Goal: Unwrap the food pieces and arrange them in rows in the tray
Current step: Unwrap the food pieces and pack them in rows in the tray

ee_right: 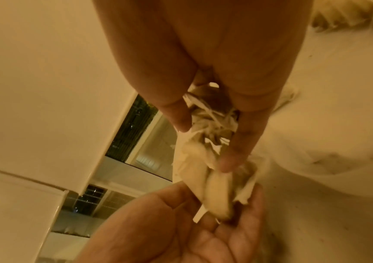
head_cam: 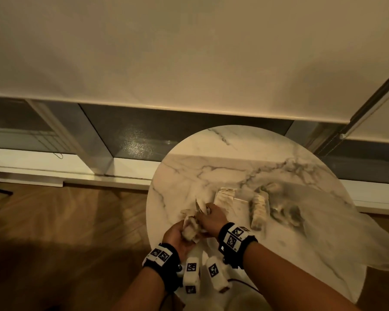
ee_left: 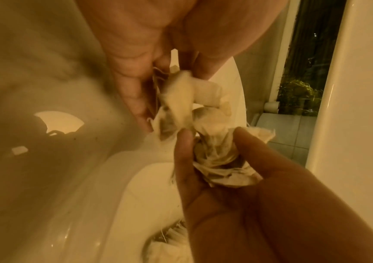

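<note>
A pale food piece, half out of its crumpled wrapper, sits low in the middle of the head view, held over the near edge of the round marble table. The left hand cups it from below, fingers and thumb curled round the wrapped end. The right hand comes from above, its fingers pinching the torn wrapper. To the right of the hands, near the centre of the table, a clear tray holds two rows of unwrapped pieces along its left and right sides. Just right of the tray lies a heap of empty wrappers on a thin plastic sheet that hangs off the table's right edge.
</note>
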Available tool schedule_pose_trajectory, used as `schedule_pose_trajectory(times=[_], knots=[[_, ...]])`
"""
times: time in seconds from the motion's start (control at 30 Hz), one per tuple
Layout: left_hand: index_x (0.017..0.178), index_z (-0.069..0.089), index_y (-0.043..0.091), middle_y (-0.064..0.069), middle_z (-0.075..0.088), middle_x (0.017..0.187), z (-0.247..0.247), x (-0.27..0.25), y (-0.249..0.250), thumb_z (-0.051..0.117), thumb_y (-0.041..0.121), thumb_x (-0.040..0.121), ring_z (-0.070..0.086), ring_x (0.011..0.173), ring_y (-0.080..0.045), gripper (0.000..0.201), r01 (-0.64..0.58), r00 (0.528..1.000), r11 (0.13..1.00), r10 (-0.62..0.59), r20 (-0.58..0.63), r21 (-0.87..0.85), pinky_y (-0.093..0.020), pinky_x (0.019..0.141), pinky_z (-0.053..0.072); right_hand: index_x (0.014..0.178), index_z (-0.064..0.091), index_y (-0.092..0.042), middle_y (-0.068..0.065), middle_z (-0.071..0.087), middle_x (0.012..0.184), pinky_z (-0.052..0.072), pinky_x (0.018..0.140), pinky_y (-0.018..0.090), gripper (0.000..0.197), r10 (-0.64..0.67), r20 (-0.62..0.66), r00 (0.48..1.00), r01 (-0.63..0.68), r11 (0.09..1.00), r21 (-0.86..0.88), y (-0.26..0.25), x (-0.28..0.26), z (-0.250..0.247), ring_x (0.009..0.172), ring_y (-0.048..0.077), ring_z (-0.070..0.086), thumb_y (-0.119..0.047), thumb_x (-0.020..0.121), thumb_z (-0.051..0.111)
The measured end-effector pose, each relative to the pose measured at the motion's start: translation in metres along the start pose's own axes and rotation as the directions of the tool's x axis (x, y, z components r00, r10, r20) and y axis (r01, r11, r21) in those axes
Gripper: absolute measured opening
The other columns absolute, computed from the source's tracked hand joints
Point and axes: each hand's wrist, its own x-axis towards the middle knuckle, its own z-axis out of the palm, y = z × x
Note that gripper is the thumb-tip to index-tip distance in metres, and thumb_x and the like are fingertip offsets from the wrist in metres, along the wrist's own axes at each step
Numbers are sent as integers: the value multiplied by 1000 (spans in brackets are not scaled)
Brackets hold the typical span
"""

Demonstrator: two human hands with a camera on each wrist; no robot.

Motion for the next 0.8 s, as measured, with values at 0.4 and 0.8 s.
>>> schedule_pose_trajectory(times=[0.4,0.8], knots=[[111,68,6,-16,75,94,-20,11,1,54,28,99,67,94,-32,29,-97,995,995,96,15,20,-40,62,59,139,47,-19,13,61,127,51,88,28,49,-12,10,1000,15,901,-434,3,-3,0,112,29,62,-23,92,59],[87,68,17,-7,71,88,-44,33,8,79,13,81,68,93,-28,13,-361,891,675,453,24,643,-37,82,56,110,59,-22,10,66,98,61,74,45,21,-106,-66,992,83,953,-292,16,-8,-1,87,27,68,-20,89,61]])
